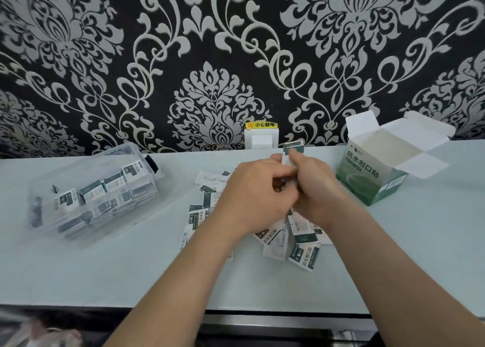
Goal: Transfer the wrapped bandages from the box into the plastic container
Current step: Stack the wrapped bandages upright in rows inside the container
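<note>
Left hand [252,197] and right hand [315,189] together pinch a small stack of bandages [292,150] above the counter's [420,241] middle, with more scattered beneath. The container [91,194] sits near the left edge and the box [372,173] near the right. A slack pinch could let the stack fan out and spill.

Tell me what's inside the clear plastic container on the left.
Green-and-white wrapped bandages fill the plastic container, lying in rows and stacks. Through the cloudy walls, their count and whatever lies beneath the top layer cannot be seen.
</note>
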Demonstrator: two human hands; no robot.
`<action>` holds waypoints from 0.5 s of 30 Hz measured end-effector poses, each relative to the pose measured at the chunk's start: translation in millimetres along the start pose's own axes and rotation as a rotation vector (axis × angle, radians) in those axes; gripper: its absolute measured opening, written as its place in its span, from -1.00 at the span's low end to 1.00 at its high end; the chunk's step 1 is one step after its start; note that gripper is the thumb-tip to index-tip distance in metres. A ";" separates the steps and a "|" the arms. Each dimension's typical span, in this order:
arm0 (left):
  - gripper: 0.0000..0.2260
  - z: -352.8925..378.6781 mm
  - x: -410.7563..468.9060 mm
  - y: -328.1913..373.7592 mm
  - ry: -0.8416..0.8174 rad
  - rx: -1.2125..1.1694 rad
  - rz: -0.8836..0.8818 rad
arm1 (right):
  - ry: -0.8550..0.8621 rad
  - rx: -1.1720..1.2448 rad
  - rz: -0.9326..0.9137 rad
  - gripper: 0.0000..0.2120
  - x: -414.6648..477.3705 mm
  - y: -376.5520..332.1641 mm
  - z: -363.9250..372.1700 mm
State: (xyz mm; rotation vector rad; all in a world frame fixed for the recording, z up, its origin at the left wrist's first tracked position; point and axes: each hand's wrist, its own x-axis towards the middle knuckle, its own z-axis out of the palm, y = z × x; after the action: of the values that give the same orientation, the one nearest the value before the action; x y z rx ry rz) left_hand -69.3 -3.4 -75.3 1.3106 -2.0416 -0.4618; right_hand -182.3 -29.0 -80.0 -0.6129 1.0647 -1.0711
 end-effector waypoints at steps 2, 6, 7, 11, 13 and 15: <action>-0.76 -13.1 -0.8 -4.3 0.170 -0.065 -0.012 | -0.119 -0.122 0.028 -0.74 -3.2 -2.6 -1.9; -0.70 -28.2 -1.4 -13.7 0.048 -0.342 -0.232 | -0.396 -0.274 0.137 -0.68 -13.2 1.5 6.8; -0.73 -30.0 -1.6 -17.0 0.004 -0.405 -0.266 | -0.399 -0.273 0.144 -0.67 -13.8 2.0 8.1; -0.75 -40.3 -4.3 -26.4 0.050 -0.377 -0.262 | -0.379 -0.238 0.159 -0.63 -16.2 2.6 12.7; -0.70 -44.5 -4.3 -30.9 0.148 -0.407 -0.314 | -0.354 -0.167 0.140 -0.65 -16.1 2.9 14.3; -0.70 -47.4 -5.2 -34.6 0.236 -0.442 -0.391 | -0.277 -0.106 0.088 -0.70 -15.1 3.7 15.8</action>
State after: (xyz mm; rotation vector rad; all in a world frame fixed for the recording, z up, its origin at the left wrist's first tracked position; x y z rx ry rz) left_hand -12.1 -11.2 -63.9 1.4027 -1.3876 -0.8357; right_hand -167.7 -14.9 -70.9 -0.7685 0.9017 -0.8292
